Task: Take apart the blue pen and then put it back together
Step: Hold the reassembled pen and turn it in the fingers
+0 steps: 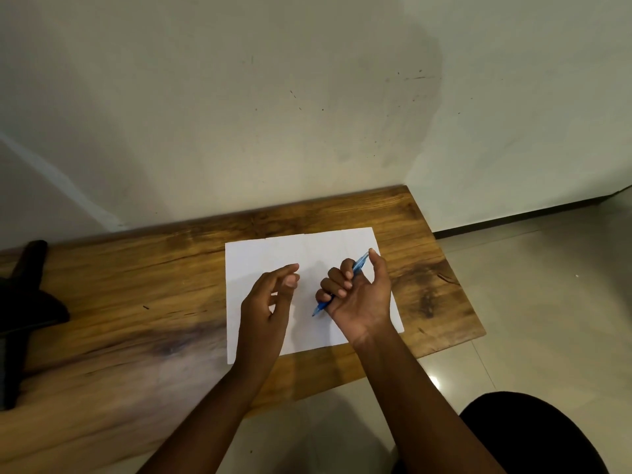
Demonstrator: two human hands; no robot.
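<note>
The right hand [359,295] grips the whole blue pen [359,265] above the paper [260,254] — left hand [270,295] loose, empty, must twist its tip.

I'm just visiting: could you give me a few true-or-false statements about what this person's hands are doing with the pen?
1. The right hand grips the blue pen. True.
2. The left hand holds the pen too. False: it holds no pen and is apart from it.
3. A white paper lies on the wooden table under the hands. True.
4. The pen lies flat on the paper. False: it is in the right hand, held above the paper.
</note>
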